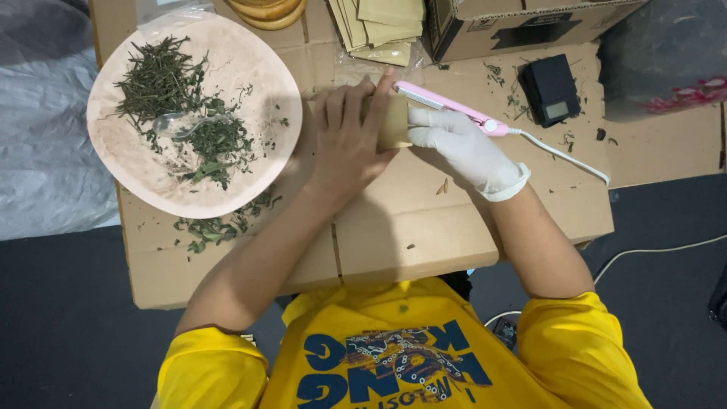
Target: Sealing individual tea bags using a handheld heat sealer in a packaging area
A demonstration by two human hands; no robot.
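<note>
Bare cardboard (409,227) lies open before the hands, hemmed by plate (261,68), box (522,26) and scale (551,88).
</note>
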